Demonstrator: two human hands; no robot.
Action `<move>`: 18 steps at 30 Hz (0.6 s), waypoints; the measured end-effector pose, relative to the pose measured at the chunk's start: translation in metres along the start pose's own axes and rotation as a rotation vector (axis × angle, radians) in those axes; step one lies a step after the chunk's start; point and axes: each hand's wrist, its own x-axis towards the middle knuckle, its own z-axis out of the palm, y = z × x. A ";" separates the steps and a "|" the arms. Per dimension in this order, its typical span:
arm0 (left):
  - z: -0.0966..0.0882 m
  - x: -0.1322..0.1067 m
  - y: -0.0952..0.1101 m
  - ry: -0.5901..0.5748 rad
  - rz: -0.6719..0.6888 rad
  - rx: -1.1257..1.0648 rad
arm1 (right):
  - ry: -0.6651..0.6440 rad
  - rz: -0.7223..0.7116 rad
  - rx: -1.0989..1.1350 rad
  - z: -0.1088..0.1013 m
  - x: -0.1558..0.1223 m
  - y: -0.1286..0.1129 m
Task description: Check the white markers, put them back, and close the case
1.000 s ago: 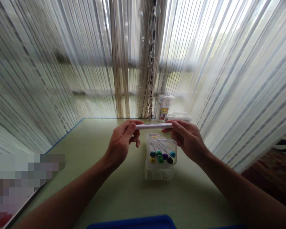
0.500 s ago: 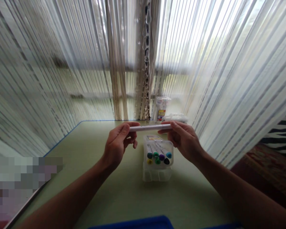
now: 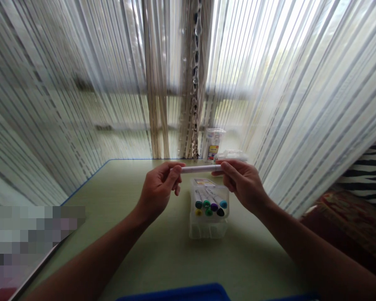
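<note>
From the head camera we look down over both bare forearms, which come in from the lower corners and converge above a pale green table top (image 3: 113, 234). Our left hand (image 3: 159, 188) curls around one end of a white marker (image 3: 200, 169), the thumb lying along the barrel and the fingers folded beneath it in a firm pinch. Our right hand (image 3: 242, 184) pinches the other end the same way, thumb on top and fingers curled under, with both wrists bent slightly inward. The marker is level, held in the air between the hands, just above the far end of a clear plastic box (image 3: 208, 229). Standing in that box are several more markers (image 3: 207, 204) with green, teal, purple, yellow and dark caps facing us. Beyond the box, at the table's far edge, stand a small labelled plastic container (image 3: 212, 144) and, just to its right, a clear wrapped packet (image 3: 232, 156). Behind them hang a sheer striped curtain (image 3: 81, 83) and a beaded strand (image 3: 194, 83). Nearest us, below the box, a blue plastic rim (image 3: 175, 292) shows, and to the right of the table lies zebra-striped fabric (image 3: 369, 175).
</note>
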 end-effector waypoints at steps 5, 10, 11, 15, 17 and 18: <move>-0.002 -0.002 0.000 -0.013 -0.012 0.103 | -0.030 0.007 0.004 -0.003 -0.001 0.003; -0.001 -0.004 0.002 -0.036 -0.008 0.163 | -0.017 0.014 0.004 -0.002 -0.001 0.002; -0.001 -0.004 0.002 -0.040 -0.006 0.171 | -0.018 0.018 0.003 -0.001 -0.001 0.001; -0.003 -0.004 0.000 -0.056 0.010 0.180 | -0.022 0.026 -0.005 0.000 -0.002 0.000; -0.003 -0.004 0.000 -0.056 0.024 0.187 | -0.026 0.025 -0.007 0.000 -0.003 0.000; -0.003 -0.004 -0.001 -0.056 0.030 0.192 | -0.025 0.026 -0.007 -0.001 -0.003 0.000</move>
